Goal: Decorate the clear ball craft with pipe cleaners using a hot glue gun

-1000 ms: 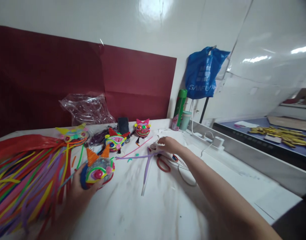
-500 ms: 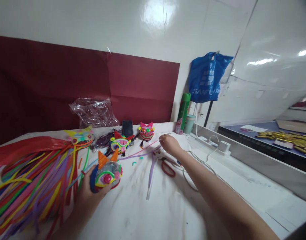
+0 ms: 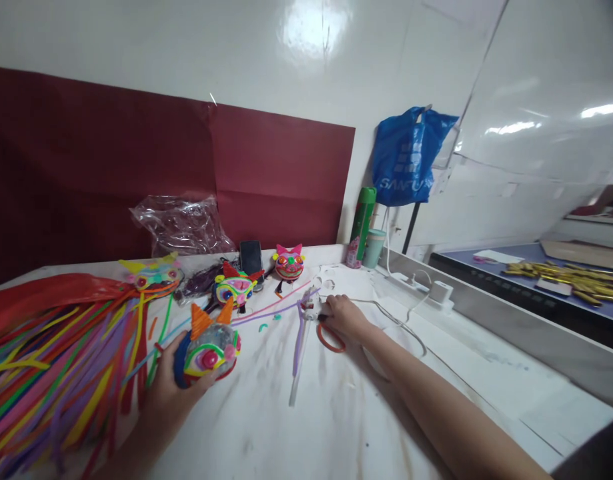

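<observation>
My left hand (image 3: 169, 387) is wrapped round a clear ball lion head (image 3: 209, 353) with orange ears, a pink eye and a blue band. Farther right, my right hand (image 3: 343, 317) is closed over the handle of a white glue gun (image 3: 312, 305), which lies on the table; its fingers are partly hidden. A clear glue stick (image 3: 293, 393) sticks out toward me, alongside a purple strip (image 3: 299, 350). Just below that hand shows the red handle of scissors (image 3: 331, 339). Two finished-looking lion heads, one yellow-green (image 3: 235, 290) and one pink (image 3: 289, 262), stand behind.
Colourful strips (image 3: 61, 380) spread over the left side, beside another lion head (image 3: 153, 273). A phone (image 3: 251, 257) and clear plastic bag (image 3: 183, 223) are at the back. A green spray can (image 3: 361, 227), cup (image 3: 375, 248), cable (image 3: 411, 337) and charger (image 3: 441, 293) stand or lie right.
My right hand has come down and nearer, from beyond the glue gun onto its handle. My left hand keeps its hold on the lion head. The view has shifted slightly.
</observation>
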A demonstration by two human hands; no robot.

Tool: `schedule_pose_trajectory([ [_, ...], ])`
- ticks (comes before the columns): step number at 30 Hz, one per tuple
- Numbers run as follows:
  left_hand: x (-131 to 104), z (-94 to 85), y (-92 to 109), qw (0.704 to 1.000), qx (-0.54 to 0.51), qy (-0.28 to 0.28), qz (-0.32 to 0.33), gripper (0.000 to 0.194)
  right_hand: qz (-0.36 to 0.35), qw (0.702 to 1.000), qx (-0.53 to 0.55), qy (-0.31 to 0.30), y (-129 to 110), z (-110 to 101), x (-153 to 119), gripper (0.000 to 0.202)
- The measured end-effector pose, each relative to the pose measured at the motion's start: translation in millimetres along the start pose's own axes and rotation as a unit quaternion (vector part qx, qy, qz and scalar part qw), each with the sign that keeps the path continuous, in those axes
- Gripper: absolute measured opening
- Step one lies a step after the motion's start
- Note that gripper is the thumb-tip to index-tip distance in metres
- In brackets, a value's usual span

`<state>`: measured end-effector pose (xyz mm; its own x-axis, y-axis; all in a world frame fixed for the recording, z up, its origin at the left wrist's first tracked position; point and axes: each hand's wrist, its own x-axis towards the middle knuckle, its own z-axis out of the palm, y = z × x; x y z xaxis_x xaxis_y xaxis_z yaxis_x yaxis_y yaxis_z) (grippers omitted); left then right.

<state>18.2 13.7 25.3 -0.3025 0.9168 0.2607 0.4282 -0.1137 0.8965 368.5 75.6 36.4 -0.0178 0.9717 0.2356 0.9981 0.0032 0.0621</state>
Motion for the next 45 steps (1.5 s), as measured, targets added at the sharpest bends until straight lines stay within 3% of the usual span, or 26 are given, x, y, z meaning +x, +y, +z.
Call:
schedule_pose_trajectory([
  [4, 2.0, -3.0, -0.9, 0.999, 0.005, -0.032, 0.000, 0.086, 0.030, 0.998, -0.022, 0.055, 10.0, -8.5, -0.2, 0.024],
  [10, -2.9, 2.3, 5.3, 1.000, -0.004, 0.003, -0.004, 0.079, 0.115, 0.983, -0.055, 0.129, 46.0, -27.3, -2.1, 0.027],
  [16, -0.6, 0.2, 3.5, 1.000, 0.002, -0.009, -0.011, 0.083, 0.030, 0.988, -0.056, 0.139, 40.8, -29.4, -1.1, 0.028],
  [22, -2.4, 0.8, 0.7, 1.000, 0.008, 0.009, -0.002, 0.082, 0.076, 0.983, -0.049, 0.162, 40.0, -20.1, 5.1, 0.021],
  [27, -4.0, 3.2, 2.8, 1.000, -0.014, 0.002, -0.010, 0.087, 0.007, 0.983, -0.033, 0.182, 44.3, -19.7, 2.8, 0.029],
  [32, -3.7, 3.9, -0.3, 1.000, -0.009, 0.012, -0.006, 0.086, 0.054, 0.971, 0.012, 0.233, 49.9, -21.6, 6.5, 0.033],
  [37, -0.2, 3.1, -6.7, 1.000, -0.016, 0.001, 0.003, 0.088, -0.001, 0.958, 0.094, 0.270, 47.9, -21.6, 7.2, 0.039],
  [45, 2.0, -2.7, -9.5, 1.000, -0.016, -0.017, 0.010, 0.085, 0.049, 0.907, 0.283, 0.309, 28.6, -11.1, 11.1, 0.033],
])
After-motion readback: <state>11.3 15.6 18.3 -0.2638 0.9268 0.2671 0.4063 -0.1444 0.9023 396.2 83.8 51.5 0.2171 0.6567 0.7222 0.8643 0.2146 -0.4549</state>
